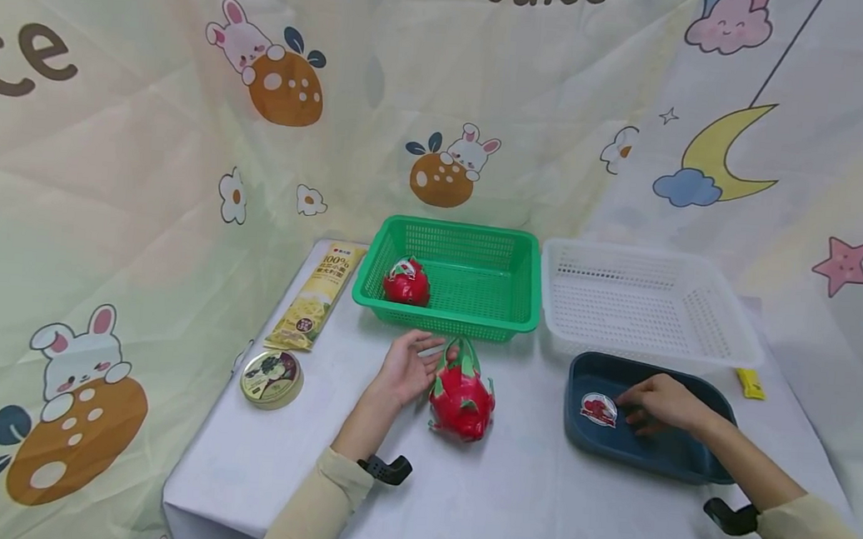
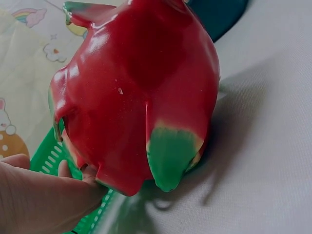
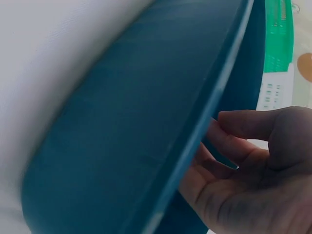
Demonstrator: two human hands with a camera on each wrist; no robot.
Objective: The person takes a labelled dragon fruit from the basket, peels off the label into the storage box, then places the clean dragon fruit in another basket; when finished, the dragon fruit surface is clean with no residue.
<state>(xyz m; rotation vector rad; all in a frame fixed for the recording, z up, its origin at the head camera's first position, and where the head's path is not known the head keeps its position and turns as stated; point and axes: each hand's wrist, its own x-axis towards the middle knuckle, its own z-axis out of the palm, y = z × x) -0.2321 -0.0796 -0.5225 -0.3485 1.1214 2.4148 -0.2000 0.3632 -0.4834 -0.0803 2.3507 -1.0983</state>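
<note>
In the head view my left hand (image 1: 411, 367) is beside a red dragon fruit (image 1: 462, 397) with green leaf tips, palm turned up and fingers loosely bent. Its fingertips overlap the green leaves at the fruit's top. The left wrist view has the fruit (image 2: 141, 92) large and close, with part of the left hand (image 2: 48, 197) at its lower left. My right hand (image 1: 666, 403) reaches into a dark blue tray (image 1: 643, 462), pinching the edge of a round dragon-fruit sticker (image 1: 599, 409). From the right wrist, the tray rim hides the sticker; thumb and forefinger meet just past it.
A green basket (image 1: 445, 323) holds another dragon fruit (image 1: 406, 282) bearing a sticker. Right of it stands a white basket (image 1: 644, 349). A yellow pasta packet (image 1: 317, 295) and a round tin (image 1: 271, 378) lie at left, a small yellow packet (image 1: 750, 384) at right.
</note>
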